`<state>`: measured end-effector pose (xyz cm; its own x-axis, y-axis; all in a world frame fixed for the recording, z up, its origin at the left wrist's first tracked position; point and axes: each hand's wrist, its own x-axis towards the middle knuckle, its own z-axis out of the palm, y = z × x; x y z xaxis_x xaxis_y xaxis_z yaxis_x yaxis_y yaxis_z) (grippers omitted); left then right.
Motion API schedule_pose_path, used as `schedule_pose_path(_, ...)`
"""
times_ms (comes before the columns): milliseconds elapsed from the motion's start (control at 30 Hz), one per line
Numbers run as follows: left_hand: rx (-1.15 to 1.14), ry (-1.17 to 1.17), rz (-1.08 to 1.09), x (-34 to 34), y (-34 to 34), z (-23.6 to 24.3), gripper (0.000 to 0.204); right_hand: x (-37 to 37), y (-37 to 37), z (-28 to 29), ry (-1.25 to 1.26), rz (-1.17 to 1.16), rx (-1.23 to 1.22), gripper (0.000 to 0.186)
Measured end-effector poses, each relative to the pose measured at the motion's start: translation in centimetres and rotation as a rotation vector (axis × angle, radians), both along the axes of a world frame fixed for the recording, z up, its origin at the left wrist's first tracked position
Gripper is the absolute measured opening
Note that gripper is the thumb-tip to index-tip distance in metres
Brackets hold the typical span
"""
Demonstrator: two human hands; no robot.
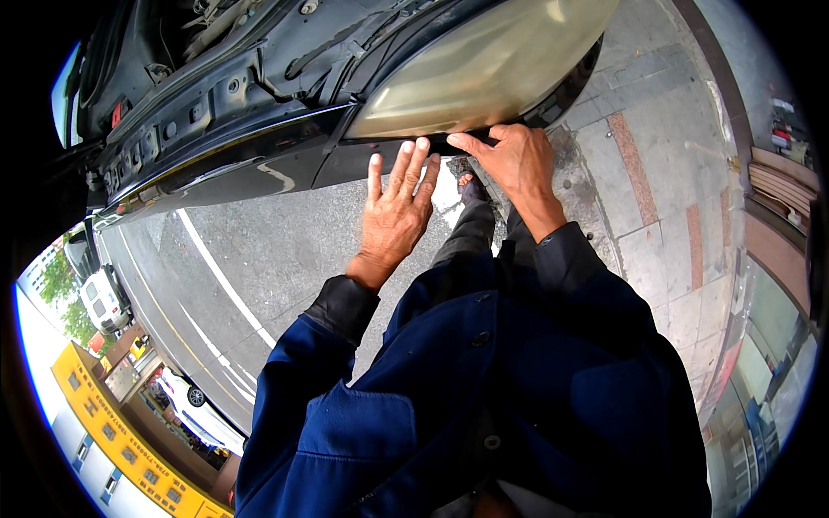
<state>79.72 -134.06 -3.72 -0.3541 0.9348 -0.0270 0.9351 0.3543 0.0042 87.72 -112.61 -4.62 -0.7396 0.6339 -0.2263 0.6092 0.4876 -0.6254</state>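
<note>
A large, hazy, yellowed headlight (466,78) is set in the corner of a black car. Below its lower edge runs a strip of glossy black bodywork (358,157), with a seam beside it. My left hand (397,207) is open, its fingers stretched out and the fingertips against this strip. To the right, my right hand (522,168) lies at the headlight's lower edge. Its thumb stretches left along the black strip, apart from the other fingers, which bend at the edge and are partly hidden. I see nothing held in either hand.
The car's uncovered engine bay (207,52) lies at the upper left, beside the long black fender (207,160). Grey road (250,242) with white lines is on the left, paved sidewalk (665,173) on the right. Parked at the far left are a white van (104,298) and a white car (194,406).
</note>
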Motion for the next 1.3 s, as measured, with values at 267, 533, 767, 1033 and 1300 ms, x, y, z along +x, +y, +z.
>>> schedule_pose_path(267,0.016,-0.016,0.019,1.4,1.7,-2.9,0.060,0.9,-0.3,-1.3,0.299,0.042,0.250,0.054)
schedule_pose_path(533,0.106,-0.067,0.022,1.3,1.5,-3.3,0.062,2.2,-0.4,-0.5,0.349,0.097,0.274,0.047)
schedule_pose_path(767,0.226,-0.170,0.021,1.3,1.4,-2.5,0.052,2.0,0.4,-1.5,0.282,0.089,0.218,0.051)
schedule_pose_path(1033,0.595,-0.512,0.403,1.4,3.2,0.8,0.020,1.2,0.6,-2.3,0.155,0.025,0.199,0.063)
schedule_pose_path(1300,0.653,-0.945,0.933,0.7,6.1,-0.9,0.048,1.3,0.7,-2.7,0.192,0.035,0.270,0.062)
